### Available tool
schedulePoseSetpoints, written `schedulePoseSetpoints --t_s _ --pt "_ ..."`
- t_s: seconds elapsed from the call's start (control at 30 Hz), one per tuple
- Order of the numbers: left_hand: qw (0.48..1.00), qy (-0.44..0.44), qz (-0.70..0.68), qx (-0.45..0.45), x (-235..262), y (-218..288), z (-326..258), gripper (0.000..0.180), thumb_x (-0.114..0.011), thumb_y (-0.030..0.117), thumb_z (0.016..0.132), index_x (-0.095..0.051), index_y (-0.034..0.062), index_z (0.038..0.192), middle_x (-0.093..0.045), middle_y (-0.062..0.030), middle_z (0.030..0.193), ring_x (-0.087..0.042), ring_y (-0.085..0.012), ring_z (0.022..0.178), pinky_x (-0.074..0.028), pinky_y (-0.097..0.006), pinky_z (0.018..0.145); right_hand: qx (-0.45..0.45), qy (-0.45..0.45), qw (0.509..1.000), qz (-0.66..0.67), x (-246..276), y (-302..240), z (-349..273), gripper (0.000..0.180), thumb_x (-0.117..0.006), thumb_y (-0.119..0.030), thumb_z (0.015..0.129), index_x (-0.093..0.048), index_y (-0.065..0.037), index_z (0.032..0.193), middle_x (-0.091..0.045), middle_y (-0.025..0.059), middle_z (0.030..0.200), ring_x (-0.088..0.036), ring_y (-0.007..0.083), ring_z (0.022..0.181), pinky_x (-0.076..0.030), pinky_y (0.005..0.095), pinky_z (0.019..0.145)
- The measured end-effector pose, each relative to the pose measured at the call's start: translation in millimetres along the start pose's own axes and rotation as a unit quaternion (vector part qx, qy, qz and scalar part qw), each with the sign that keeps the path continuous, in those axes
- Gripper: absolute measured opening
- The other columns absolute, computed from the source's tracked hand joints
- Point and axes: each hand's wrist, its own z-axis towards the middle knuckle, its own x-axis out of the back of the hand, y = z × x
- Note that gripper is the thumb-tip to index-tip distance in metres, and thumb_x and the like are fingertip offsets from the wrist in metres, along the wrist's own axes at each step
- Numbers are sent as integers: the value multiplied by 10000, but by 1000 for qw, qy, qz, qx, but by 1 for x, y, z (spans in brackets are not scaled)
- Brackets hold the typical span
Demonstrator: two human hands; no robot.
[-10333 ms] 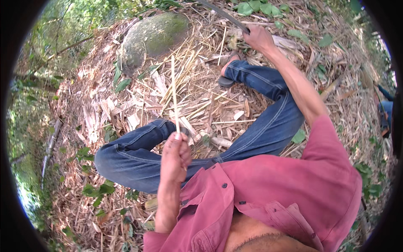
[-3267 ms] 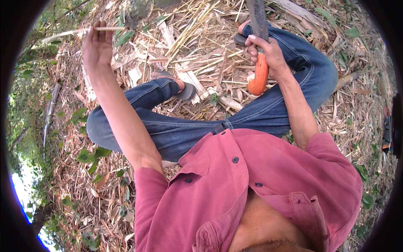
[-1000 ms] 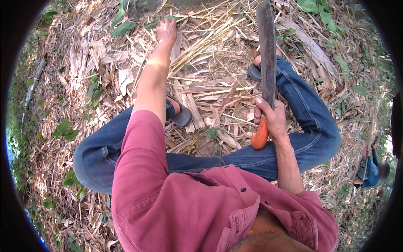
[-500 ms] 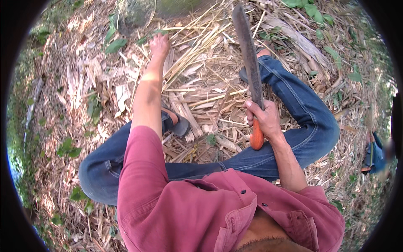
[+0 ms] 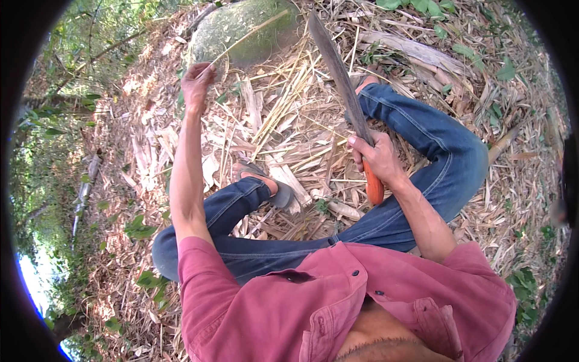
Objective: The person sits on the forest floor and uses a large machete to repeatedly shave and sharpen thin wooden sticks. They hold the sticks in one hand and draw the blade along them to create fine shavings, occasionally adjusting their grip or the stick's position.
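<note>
My left hand [image 5: 196, 85] is raised at the upper left, fingers closed on one end of a thin pale strip [image 5: 253, 32]. The strip slants up to the right, across a large mossy boulder [image 5: 241, 36]; whether it is split bamboo or a stalk I cannot tell. In my right hand [image 5: 382, 160] is a machete [image 5: 339, 69], gripped where the orange handle meets the blade. Its long dark blade points up and slightly left, with the handle's end near my right thigh. A loose heap of similar yellowish strips [image 5: 286, 105] lies between my feet, left of the blade.
My bent legs in jeans [image 5: 446, 127] frame the ground in front, with a sandal [image 5: 282, 194] on my left foot. Dry leaf litter and bark pieces cover the ground. A weathered piece of wood [image 5: 416, 51] lies at the upper right. Green undergrowth [image 5: 54, 157] borders the left.
My left hand has lifted and moved left, now with the thin strip in it. The machete stays in my right hand, its tip farther left. More of the boulder shows.
</note>
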Motion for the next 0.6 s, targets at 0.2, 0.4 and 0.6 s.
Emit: schedulePoseSetpoints --t_s 0.2,0.4,0.6 --pt "999 -34 -1 17 32 85 -40 273 -739 173 799 -650 10 999 -665 -82 876 -644 -141 781 -547 -257 724 47 -5 999 -11 1 7 -4 296 -589 -257 888 -574 2 744 -509 12 538 -482 100 440 -395 273 427" --pt "995 -72 29 69 20 131 -113 262 -696 138 831 -641 12 1054 -657 -96 939 -642 -151 820 -550 -262 758 64 -9 997 -51 5 18 -8 331 -599 -283 879 -566 -4 705 -516 12 515 -513 99 440 -413 278 430" --pt "994 -53 85 40 -15 96 -178 186 -660 97 859 -654 -9 1011 -674 -89 883 -645 -141 818 -519 -244 736 71 -45 994 -66 -2 41 -1 527 -552 -501 873 -630 -3 721 -523 26 512 -512 120 426 -426 292 427"
